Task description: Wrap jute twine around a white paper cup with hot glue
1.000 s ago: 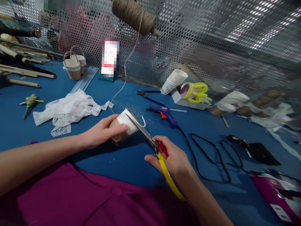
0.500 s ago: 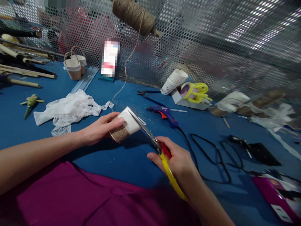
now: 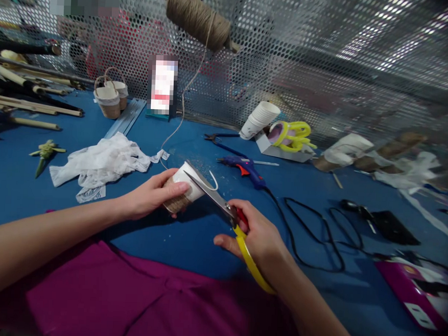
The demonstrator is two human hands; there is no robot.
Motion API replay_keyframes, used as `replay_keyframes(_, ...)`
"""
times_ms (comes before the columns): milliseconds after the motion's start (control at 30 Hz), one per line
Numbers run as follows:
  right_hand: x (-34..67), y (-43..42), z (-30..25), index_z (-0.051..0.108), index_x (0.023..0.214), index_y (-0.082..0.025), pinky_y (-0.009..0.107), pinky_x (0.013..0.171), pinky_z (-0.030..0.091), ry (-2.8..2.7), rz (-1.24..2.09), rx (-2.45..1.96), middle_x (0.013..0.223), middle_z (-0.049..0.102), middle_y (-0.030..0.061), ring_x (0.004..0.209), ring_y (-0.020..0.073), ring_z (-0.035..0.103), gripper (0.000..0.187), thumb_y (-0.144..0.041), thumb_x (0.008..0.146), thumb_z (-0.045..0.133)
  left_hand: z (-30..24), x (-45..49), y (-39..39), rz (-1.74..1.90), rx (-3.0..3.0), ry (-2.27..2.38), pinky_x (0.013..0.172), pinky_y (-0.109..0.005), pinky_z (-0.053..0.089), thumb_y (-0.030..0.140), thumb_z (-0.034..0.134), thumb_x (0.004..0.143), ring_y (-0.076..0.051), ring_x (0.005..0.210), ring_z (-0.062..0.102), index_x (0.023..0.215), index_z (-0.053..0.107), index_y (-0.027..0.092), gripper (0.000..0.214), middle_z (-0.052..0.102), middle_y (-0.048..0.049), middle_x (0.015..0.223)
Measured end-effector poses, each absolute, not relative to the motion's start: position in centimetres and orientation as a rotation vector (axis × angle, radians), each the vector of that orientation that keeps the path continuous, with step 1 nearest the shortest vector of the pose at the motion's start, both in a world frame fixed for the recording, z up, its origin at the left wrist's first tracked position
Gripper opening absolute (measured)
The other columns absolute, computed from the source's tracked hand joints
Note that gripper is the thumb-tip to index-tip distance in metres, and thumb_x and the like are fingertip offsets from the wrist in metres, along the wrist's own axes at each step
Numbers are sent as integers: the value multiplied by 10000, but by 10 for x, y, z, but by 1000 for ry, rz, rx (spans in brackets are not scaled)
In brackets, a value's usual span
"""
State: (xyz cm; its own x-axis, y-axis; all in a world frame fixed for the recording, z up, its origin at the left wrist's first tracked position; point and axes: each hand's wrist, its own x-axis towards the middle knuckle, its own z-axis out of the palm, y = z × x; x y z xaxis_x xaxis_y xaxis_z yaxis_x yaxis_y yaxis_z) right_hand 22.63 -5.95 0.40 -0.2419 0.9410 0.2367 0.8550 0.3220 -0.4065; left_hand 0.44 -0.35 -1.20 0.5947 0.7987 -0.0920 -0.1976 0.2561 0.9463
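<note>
My left hand (image 3: 149, 197) grips a white paper cup (image 3: 186, 185) lying on its side, its lower part wrapped in brown twine. My right hand (image 3: 258, 238) is closed on yellow-handled scissors (image 3: 222, 207), whose blades are at the cup's rim. A thin white strip of the rim (image 3: 213, 181) curls away from the cup at the blades. Both hands hover above the blue table (image 3: 192, 240), over my magenta lap.
A blue glue gun (image 3: 244, 167) with black cable (image 3: 317, 235) lies behind the hands. White lace (image 3: 99, 163) sits left, a stack of paper cups (image 3: 258, 119) and a twine spool (image 3: 198, 19) at the mesh wall. Small twine baskets (image 3: 109, 98) and sticks lie far left.
The cup has turned slightly in my left hand and the scissors have shifted along the rim; the cut strip curls out again beside the blades.
</note>
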Motion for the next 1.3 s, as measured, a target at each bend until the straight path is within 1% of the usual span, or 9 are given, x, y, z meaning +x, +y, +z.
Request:
replay_keyframes(233,228,-62,4,511,897,-190,264,489,410,-2188,214,-1548,647,513,-2,529,128,468,429,-546,674,595,-12,5,-3,764,1131,687,469,-203,493,401,582,772,-131,641,580,1035,491,173,360,559,-35,816)
replay_keyframes(500,227,-62,5,539,842,-192,229,493,403,-2198,165,-1542,606,523,-13,509,111,472,357,-528,722,554,-10,5,-3,768,1109,703,473,-207,496,396,594,763,-133,646,587,1033,485,176,365,567,-34,827)
replay_keyframes(700,227,-62,3,545,833,-203,230,507,407,-2187,158,-1543,618,544,-10,520,115,492,320,-511,749,529,-10,4,-3,787,1153,736,490,-210,499,399,596,760,-134,659,589,1037,485,184,368,572,-33,834)
replay_keyframes(800,228,-61,3,540,846,-200,234,501,407,-2195,175,-1562,618,533,-13,520,116,486,332,-506,721,565,-11,4,-2,787,1159,747,487,-214,498,413,590,759,-137,660,586,1043,485,179,383,567,-39,839)
replay_keyframes(933,229,-60,2,530,907,-194,246,482,402,-2186,173,-1600,659,517,-9,541,125,477,468,-525,603,663,-11,5,-4,754,1173,749,495,-221,504,407,586,761,-132,662,575,1081,474,183,406,561,-37,841)
replay_keyframes(1000,228,-59,2,526,924,-194,253,474,398,-2176,190,-1594,672,511,-6,549,130,475,512,-528,568,683,-9,5,-6,726,1179,755,503,-227,507,401,583,761,-132,667,571,1090,469,180,413,558,-39,843)
replay_keyframes(1167,226,-60,3,520,916,-197,259,464,385,-2177,274,-1612,681,509,3,555,138,485,461,-512,609,658,-5,7,-8,733,1211,797,507,-227,505,398,585,755,-135,666,563,1083,466,163,421,550,-45,834)
replay_keyframes(1300,224,-62,4,520,907,-197,254,486,390,-2184,273,-1626,670,517,-4,554,132,479,428,-518,645,628,-5,6,-8,741,1213,803,515,-235,507,395,589,749,-140,676,563,1076,471,169,415,554,-46,850)
